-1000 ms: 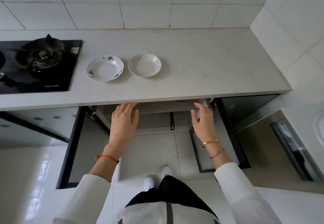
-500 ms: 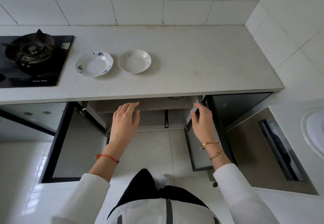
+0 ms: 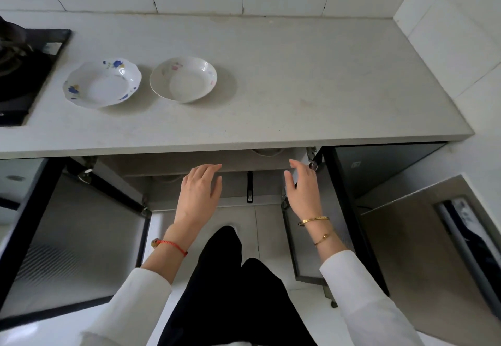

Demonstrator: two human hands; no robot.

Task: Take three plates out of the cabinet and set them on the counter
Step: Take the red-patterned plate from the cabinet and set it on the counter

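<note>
Two white plates rest on the grey counter [image 3: 311,80]: one with blue flowers [image 3: 101,84] on the left, one with pink flowers [image 3: 183,79] beside it. Below the counter edge the cabinet [image 3: 173,165] stands with both doors swung open. My left hand [image 3: 199,192] and my right hand [image 3: 302,187] reach toward the cabinet's opening, fingers apart, holding nothing. A pale dish rim [image 3: 267,152] peeks out on the shelf just under the counter, above my right hand. The rest of the cabinet's inside is hidden by the counter.
A black gas hob [image 3: 24,74] fills the counter's left end. The left cabinet door [image 3: 78,240] and the right cabinet door [image 3: 306,250] stick out on either side of my legs. A black handle [image 3: 249,187] hangs inside. White tiled walls close off the back and right.
My head has come closer to the counter, so everything looks larger. Both hands have edged slightly toward the cabinet opening and remain without anything in them.
</note>
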